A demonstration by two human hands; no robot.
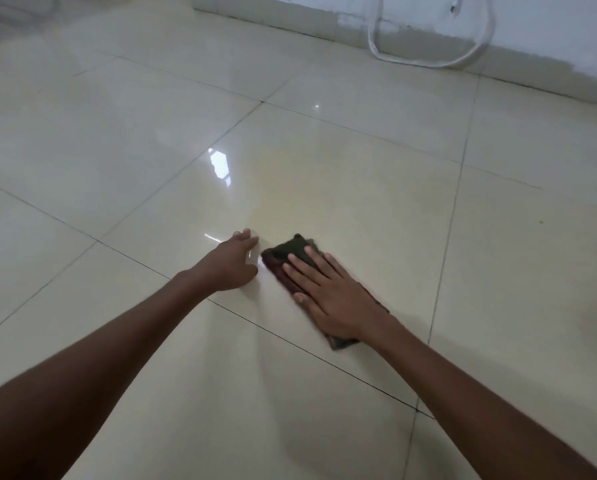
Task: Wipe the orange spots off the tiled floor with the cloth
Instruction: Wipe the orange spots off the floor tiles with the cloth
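The cloth lies flat under my right hand, palm pressing it mid-wipe, left hand braced bare just beside it, so next I judge a push toward the speck far right.

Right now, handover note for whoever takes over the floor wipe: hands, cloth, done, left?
Right hand: flat, palm down, pressing the dark cloth onto the tiled floor.
Left hand: empty, braced on the tile beside the cloth, not touching it.
Done: no clear orange spots around the cloth; only a faint yellowish tint ahead of it.
Left: a small speck on the tile to the right; its colour is too small to tell.
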